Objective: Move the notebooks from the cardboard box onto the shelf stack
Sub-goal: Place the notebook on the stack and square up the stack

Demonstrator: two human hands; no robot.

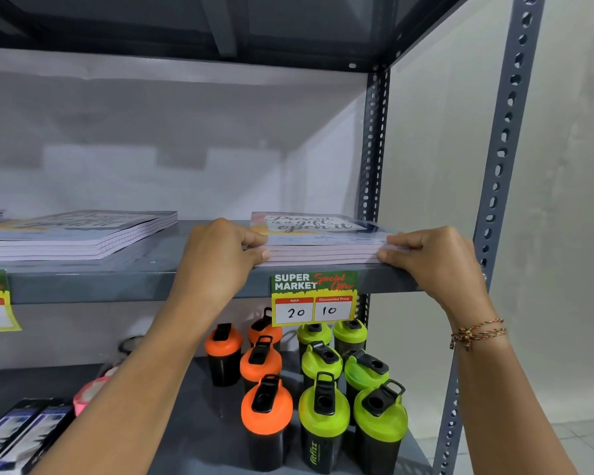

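Note:
A stack of several notebooks [319, 240] with "Present is a gift, open it" on the top cover lies at the right end of the grey metal shelf [134, 282], at its front edge. My left hand [220, 258] grips the stack's left side, thumb on top and fingers against the edge. My right hand [432, 258] holds the stack's right front corner the same way. A second stack of the same notebooks [83, 238] lies further left on the shelf. The cardboard box is out of view.
A green price tag [314, 298] reading 20 and 10 hangs from the shelf edge below the stack. Orange-lidded [266, 406] and green-lidded shaker bottles [324, 409] stand on the lower shelf. The slotted upright post [504, 138] rises right of my right hand.

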